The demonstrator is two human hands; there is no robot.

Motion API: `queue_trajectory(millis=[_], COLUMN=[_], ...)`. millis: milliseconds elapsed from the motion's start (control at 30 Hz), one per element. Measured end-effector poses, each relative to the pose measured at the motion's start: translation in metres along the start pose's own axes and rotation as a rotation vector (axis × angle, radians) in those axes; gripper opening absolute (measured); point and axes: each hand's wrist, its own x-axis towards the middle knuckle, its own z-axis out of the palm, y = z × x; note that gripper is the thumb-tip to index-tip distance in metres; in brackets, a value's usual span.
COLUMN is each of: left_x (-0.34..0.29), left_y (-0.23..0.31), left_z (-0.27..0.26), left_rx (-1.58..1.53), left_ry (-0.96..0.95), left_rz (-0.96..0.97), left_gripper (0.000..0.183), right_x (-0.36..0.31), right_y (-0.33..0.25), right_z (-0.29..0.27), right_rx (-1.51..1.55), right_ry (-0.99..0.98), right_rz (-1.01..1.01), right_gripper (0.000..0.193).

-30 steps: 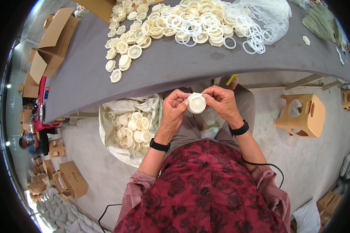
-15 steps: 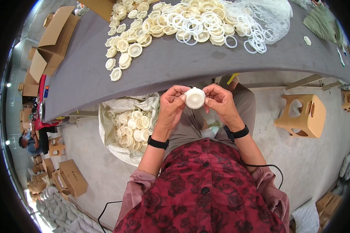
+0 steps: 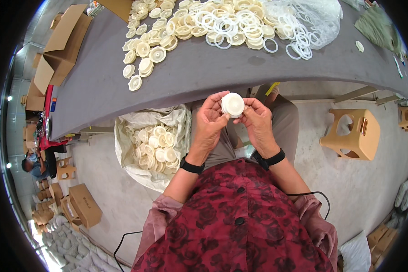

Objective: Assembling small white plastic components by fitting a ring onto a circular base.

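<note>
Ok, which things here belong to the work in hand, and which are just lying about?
In use:
- round cream disc, pinched between left hand and right hand
- cream discs on the grey table
- clear rings
- sack of discs on the floor

Lying about:
- wooden stool
- cardboard boxes
- green cloth

Open brown cartons (image 3: 54, 50) at table's left end — closed carton (image 3: 84, 204) on floor.
</note>
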Motion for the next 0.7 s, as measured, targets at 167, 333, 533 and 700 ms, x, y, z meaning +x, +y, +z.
queue_trajectory(millis=[167,333,533,700], left_x=[0.0,-0.002,-0.002,-0.002], left_y=[-0.011,-0.016,-0.022,-0.019], left_z=[0.009,0.01,0.011,0.004], left_rx=[-0.006,-0.042,-0.013,-0.112], left_ry=[0.053,0.15,0.179,0.151], left_rz=[0.012,-0.001,0.025,-0.005], left_gripper=[0.06,0.062,0.056,0.059], right_x=[-0.003,-0.007,-0.006,-0.002], right_y=[0.006,0.0,0.004,0.005], right_z=[0.004,0.012,0.014,0.003], right_rx=[0.021,-0.096,-0.296,-0.372], right_ry=[0.047,0.02,0.008,-0.007], right_rz=[-0.079,-0.133,-0.247,-0.262], right_gripper=[0.022,0.035,0.046,0.044])
